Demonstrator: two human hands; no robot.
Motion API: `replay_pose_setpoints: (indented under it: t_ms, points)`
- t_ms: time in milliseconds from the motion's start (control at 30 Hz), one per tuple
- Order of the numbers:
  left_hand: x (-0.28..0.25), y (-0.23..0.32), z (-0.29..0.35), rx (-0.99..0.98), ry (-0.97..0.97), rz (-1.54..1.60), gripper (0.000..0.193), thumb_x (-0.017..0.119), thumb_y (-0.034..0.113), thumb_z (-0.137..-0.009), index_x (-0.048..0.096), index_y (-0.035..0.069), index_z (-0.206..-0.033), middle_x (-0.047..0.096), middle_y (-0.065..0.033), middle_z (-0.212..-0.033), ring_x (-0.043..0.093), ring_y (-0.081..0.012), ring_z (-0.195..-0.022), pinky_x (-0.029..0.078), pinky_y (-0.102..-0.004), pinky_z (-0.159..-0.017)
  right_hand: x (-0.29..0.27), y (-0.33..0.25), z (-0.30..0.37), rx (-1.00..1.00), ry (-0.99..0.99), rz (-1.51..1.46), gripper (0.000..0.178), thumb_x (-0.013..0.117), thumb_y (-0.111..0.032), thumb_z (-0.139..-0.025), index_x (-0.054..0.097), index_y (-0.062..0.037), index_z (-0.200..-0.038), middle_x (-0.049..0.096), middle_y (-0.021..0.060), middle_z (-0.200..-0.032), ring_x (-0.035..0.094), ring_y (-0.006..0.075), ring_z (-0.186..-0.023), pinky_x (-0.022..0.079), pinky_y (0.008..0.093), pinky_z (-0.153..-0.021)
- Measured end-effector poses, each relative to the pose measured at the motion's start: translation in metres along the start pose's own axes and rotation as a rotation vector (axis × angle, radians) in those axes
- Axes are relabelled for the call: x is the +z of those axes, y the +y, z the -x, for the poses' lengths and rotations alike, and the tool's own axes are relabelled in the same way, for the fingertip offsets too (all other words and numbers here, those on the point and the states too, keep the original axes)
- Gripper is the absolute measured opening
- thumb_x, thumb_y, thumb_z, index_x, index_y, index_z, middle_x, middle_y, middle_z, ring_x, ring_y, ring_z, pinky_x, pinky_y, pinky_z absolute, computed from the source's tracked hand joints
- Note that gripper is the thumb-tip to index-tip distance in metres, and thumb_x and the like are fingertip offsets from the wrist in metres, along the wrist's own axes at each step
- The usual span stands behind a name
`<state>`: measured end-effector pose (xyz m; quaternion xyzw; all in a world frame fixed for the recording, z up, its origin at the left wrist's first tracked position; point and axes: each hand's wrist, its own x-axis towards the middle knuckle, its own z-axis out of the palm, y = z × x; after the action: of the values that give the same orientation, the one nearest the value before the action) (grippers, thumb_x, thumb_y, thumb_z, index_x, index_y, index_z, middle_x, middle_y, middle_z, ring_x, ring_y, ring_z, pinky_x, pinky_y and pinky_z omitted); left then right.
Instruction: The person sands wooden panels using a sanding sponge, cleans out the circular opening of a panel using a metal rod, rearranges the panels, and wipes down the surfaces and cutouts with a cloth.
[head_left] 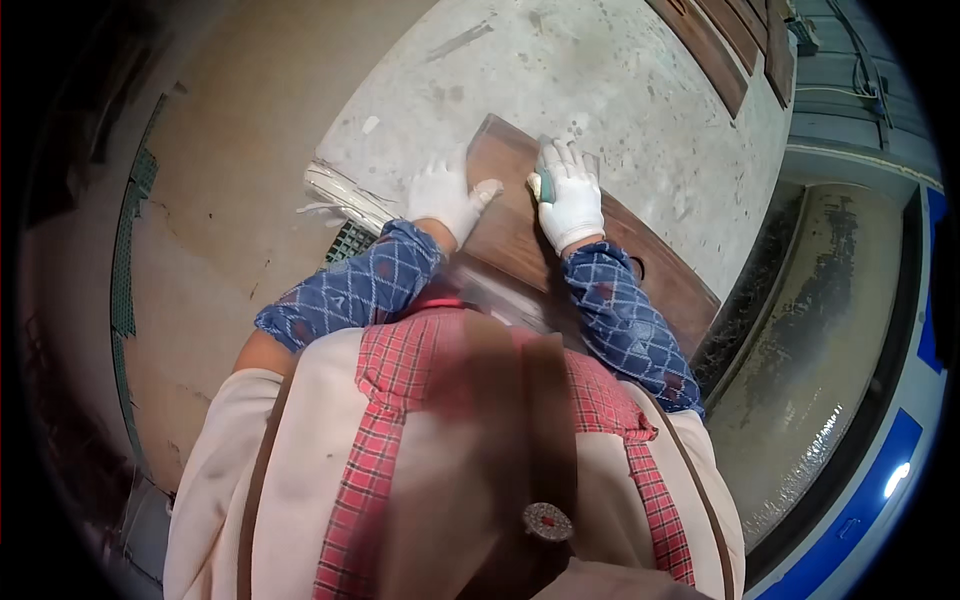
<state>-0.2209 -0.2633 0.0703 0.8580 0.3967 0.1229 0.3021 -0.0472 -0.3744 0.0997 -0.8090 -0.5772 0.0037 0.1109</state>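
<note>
A brown wooden board (500, 228) lies at a slant on the pale, stained worktop (640, 110), just in front of my body. My left hand (445, 198), in a white glove, is at the board's left edge, fingers stretched out and a little blurred, thumb reaching onto the wood. On top of the board my right hand (572, 200), also gloved in white, presses a small green pad (546, 186) between thumb and palm. Its fingers point away from me. Part of the board's near side is hidden by my right sleeve and clothing.
Left of my left hand is a bundle of pale strips (350, 192) above a green plastic crate (346, 243). More brown boards (710, 50) lie at the far right of the worktop. A large grey-brown rounded surface (820, 320) in a blue frame (850, 530) stands at right.
</note>
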Motion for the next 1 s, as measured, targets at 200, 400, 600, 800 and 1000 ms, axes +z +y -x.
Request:
replay_pose_setpoints:
  t_ms: [200, 400, 600, 800, 1000]
  points:
    - [-0.006, -0.001, 0.005, -0.064, -0.055, 0.021, 0.076, 0.059, 0.061, -0.09, 0.048, 0.001, -0.136, 0.064, -0.0287, -0.108, 0.06, -0.0442, -0.103, 0.047, -0.0522, -0.089, -0.025, 0.028, 0.058, -0.027, -0.153, 0.172, 0.057, 0.068, -0.03, -0.088, 0.053, -0.001, -0.135, 0.05, 0.0218, -0.144, 0.044, 0.039, -0.136, 0.032, 0.0528, -0.115]
    - [0.001, 0.005, -0.003, -0.099, -0.173, -0.041, 0.054, 0.052, 0.047, -0.098, 0.055, 0.003, -0.129, 0.065, -0.0236, -0.11, 0.059, -0.0418, -0.104, 0.045, -0.0514, -0.091, 0.007, -0.03, -0.004, -0.154, 0.065, 0.023, 0.05, 0.065, -0.03, -0.09, 0.059, -0.0015, -0.13, 0.057, 0.0214, -0.138, 0.052, 0.0372, -0.13, 0.038, 0.0478, -0.111]
    - [0.008, -0.008, 0.006, 0.091, 0.105, 0.173, 0.053, 0.057, 0.038, -0.097, 0.052, 0.002, -0.135, 0.065, -0.0302, -0.105, 0.06, -0.0502, -0.097, 0.047, -0.0547, -0.085, -0.035, 0.06, 0.076, 0.063, -0.016, 0.113, 0.049, 0.065, -0.032, -0.09, 0.059, -0.0043, -0.131, 0.058, 0.0183, -0.137, 0.053, 0.0331, -0.129, 0.038, 0.0448, -0.113]
    - [0.015, -0.008, 0.002, 0.054, 0.036, 0.137, 0.054, 0.059, 0.039, -0.096, 0.053, 0.001, -0.135, 0.066, -0.0311, -0.104, 0.061, -0.0488, -0.097, 0.047, -0.0525, -0.085, -0.069, 0.258, 0.271, 0.736, 0.04, 0.32, 0.043, 0.058, -0.027, -0.095, 0.057, -0.003, -0.131, 0.058, 0.0221, -0.131, 0.053, 0.0392, -0.123, 0.043, 0.0469, -0.105]
    - [0.004, 0.006, 0.006, 0.027, 0.036, 0.165, 0.047, 0.058, 0.028, -0.099, 0.053, -0.003, -0.133, 0.067, -0.0293, -0.109, 0.066, -0.0424, -0.098, 0.051, -0.0472, -0.085, -0.074, 0.16, 0.172, 0.563, -0.047, 0.266, 0.042, 0.055, -0.034, -0.097, 0.06, -0.0075, -0.129, 0.061, 0.0154, -0.131, 0.053, 0.0342, -0.125, 0.039, 0.0465, -0.109]
